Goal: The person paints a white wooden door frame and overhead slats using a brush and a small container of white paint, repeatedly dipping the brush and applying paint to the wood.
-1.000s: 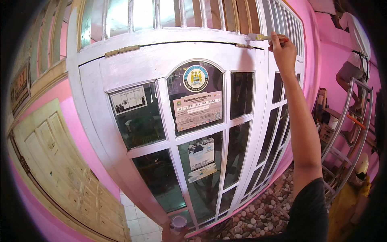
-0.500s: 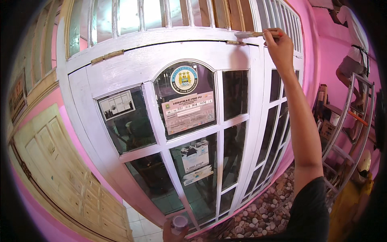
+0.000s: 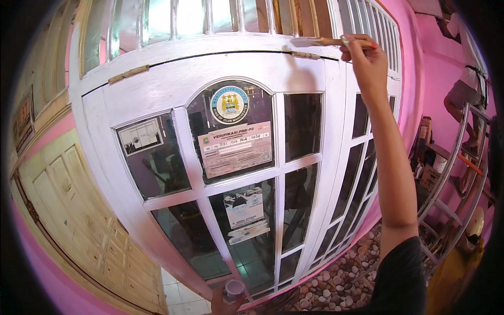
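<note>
High on the white wooden frame, my right hand (image 3: 365, 65) is closed around the handle of a paintbrush (image 3: 331, 42). The bristles point left and lie at the white rail (image 3: 231, 43) above the hinged panel, near its right hinge (image 3: 306, 55). At the lower edge my left hand (image 3: 223, 305) holds a small cup (image 3: 234, 287) with pale contents, its fingers partly hidden. The white panel (image 3: 152, 79) has several dark glass panes, and a round sticker (image 3: 229, 104) and paper notices (image 3: 236, 149) are on the glass.
A cream panelled door (image 3: 79, 210) stands at left beside pink wall. At right, a person (image 3: 467, 89) stands on a metal ladder (image 3: 446, 194), with boxes (image 3: 433, 173) behind it. Pebbles (image 3: 336, 278) cover the ground below the panel. Another person in yellow is partly visible at lower right.
The paintbrush and my right hand have moved slightly left along the rail relative to the hinge. The whole view has shifted a little. My left hand still holds the cup.
</note>
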